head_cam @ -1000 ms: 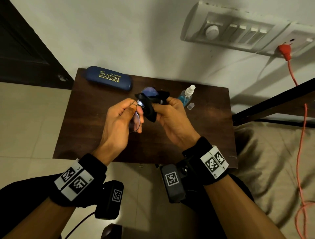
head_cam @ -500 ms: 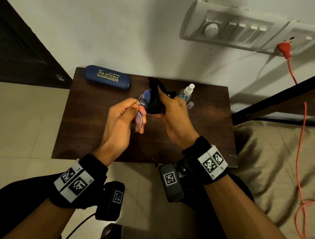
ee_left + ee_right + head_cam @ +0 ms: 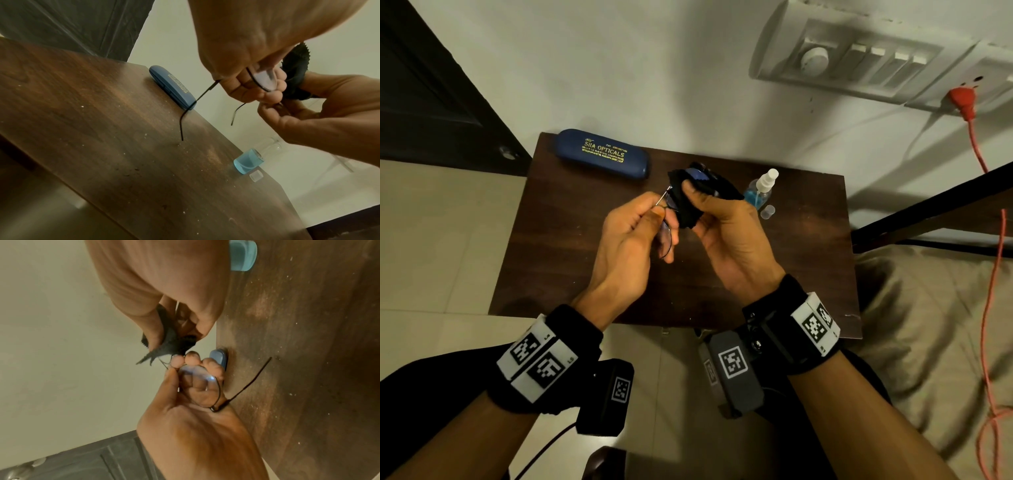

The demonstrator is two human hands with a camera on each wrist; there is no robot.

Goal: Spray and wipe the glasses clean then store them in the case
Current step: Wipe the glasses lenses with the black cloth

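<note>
Pinching the glasses (image 3: 667,219) in left hand (image 3: 626,246); right hand (image 3: 726,233) fingers pinch cloth (image 3: 690,209), apparently over one lens, above the table (image 3: 571,240).

bare table (image 3: 571,260) left, bottle (image 3: 760,192) right

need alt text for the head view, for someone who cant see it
Seen from above, a left hand holds thin-framed glasses while the right hand wipes one lens with a black cloth over a dark wooden table. Behind stand a closed blue case, a blue spray bottle and its loose cap.
</note>
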